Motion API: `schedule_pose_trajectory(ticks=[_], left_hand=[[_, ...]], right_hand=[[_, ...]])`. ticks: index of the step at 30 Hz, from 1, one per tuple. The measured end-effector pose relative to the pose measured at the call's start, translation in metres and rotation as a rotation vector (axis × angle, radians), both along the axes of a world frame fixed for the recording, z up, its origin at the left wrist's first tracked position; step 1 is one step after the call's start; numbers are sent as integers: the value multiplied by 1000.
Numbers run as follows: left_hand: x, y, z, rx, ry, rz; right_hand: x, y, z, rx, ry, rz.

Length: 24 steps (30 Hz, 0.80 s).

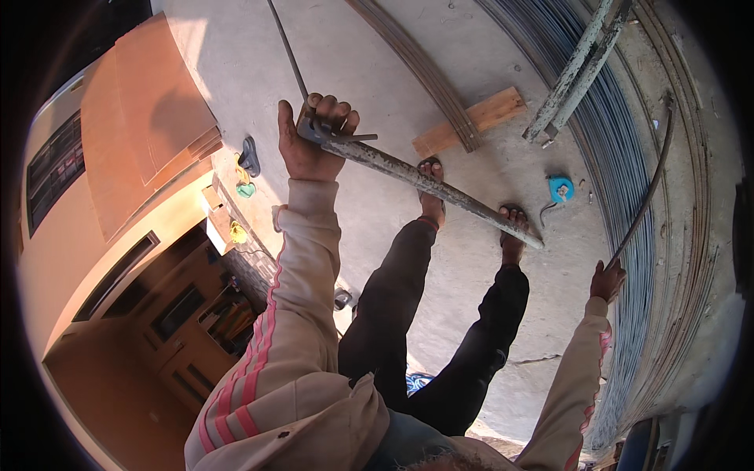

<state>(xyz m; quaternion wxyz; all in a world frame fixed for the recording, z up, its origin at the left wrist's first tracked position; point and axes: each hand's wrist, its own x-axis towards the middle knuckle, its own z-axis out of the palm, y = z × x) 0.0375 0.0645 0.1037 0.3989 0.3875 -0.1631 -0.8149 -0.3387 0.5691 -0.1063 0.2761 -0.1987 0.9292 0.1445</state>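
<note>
My left hand (pixel 312 145) is closed round the metal head (pixel 316 129) of a worn, mottled pipe tool (pixel 416 182), which slants down to the right across my feet. A thin steel rod (pixel 285 45) extends upward from that head, and a short bar sticks out to its right. At the lower right, my right hand (pixel 607 279) grips a dark rod (pixel 649 189) that curves upward beside long bundles of steel rods (pixel 620 204). My sandalled feet (pixel 432 202) stand on the concrete near the pipe; where the pipe's far end rests is hard to tell.
A wooden plank (pixel 487 115) lies under a bundle of rods. A blue tape measure (pixel 561 188) is on the concrete (pixel 503 55). Two mottled bars (pixel 569 82) stand at top right. Dark and coloured small items (pixel 250 155) lie left, beside an orange building (pixel 157 94) with a doorway.
</note>
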Motion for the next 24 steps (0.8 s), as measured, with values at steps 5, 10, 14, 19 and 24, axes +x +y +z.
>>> schedule_pose_trajectory(ticks=[5,10,14,19,24], left_hand=[[3,-8,-6,56,4,-50],[26,-18,9,-29,-196,-299],[62,-22,31,-92,-265,-422],[111,-7,27,-76,-347,-474],[120,19,-43,-36,-510,-564]], right_hand=[[129,-144,34,-621,-751,294],[210,-224,36,-493,-840,208],[202,-229,47,-493,-693,377],[147,-247,70,-507,-400,568],[74,-280,76,-348,-261,885]])
